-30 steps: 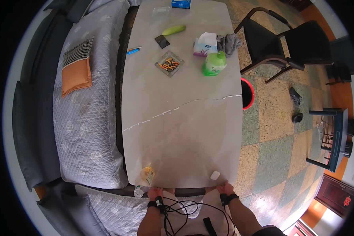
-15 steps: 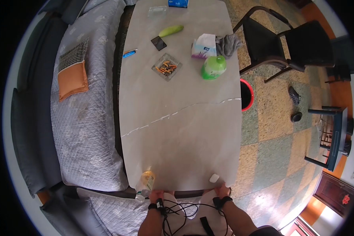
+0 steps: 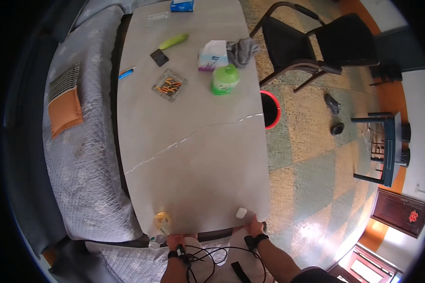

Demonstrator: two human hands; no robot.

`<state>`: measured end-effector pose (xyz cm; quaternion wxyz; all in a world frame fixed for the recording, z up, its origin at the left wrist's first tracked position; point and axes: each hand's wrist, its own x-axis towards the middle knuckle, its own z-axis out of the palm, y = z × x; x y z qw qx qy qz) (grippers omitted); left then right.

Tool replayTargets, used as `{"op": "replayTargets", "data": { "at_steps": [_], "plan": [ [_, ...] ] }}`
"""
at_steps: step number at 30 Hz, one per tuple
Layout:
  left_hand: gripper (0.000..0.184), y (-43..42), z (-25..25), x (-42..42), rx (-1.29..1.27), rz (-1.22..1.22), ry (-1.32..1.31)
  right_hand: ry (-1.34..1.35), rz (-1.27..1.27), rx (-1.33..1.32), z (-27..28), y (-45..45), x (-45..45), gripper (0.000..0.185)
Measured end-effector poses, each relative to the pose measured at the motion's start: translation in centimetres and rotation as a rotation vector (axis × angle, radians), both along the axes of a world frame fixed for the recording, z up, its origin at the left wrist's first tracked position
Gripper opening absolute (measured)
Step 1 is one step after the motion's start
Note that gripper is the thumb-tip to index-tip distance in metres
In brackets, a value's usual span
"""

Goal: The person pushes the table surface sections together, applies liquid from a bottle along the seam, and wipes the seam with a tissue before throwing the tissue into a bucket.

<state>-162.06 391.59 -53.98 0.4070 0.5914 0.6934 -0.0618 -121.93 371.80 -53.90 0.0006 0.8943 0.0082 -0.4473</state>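
Observation:
At the table's near edge, my left hand (image 3: 175, 240) is beside a clear bottle with yellowish liquid (image 3: 162, 224); its fingers are too small and foreshortened to read. My right hand (image 3: 256, 228) rests at the near right corner, one finger stretched onto the edge and nothing visible in it. A small white rounded case (image 3: 241, 212) lies just left of that finger, apart from it. Both wrists wear dark bands, and black cables (image 3: 212, 254) run between them across my lap.
Farther up the table (image 3: 198, 165) are an ashtray with cigarette butts (image 3: 170, 86), a green pump bottle (image 3: 225, 80), a tissue pack (image 3: 213, 56), a grey cloth (image 3: 242, 52), and a green cucumber-like vegetable (image 3: 174, 41). A sofa (image 3: 85, 155) stands left; a red-rimmed bin (image 3: 271, 110) and chairs (image 3: 293, 45) right.
The camera has turned right, so the table and everything on it sit farther left in view. Both hands stay at the near edge, and nothing on the table has visibly moved.

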Motion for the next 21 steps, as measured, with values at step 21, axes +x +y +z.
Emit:
{"op": "replayTargets", "data": {
  "at_steps": [21],
  "plan": [
    [0.063,-2.2,-3.5,1.4,-0.069,-0.412,0.36,-0.101,-1.002,0.414,1.1,0.6,2.2,0.057]
  ]
}}
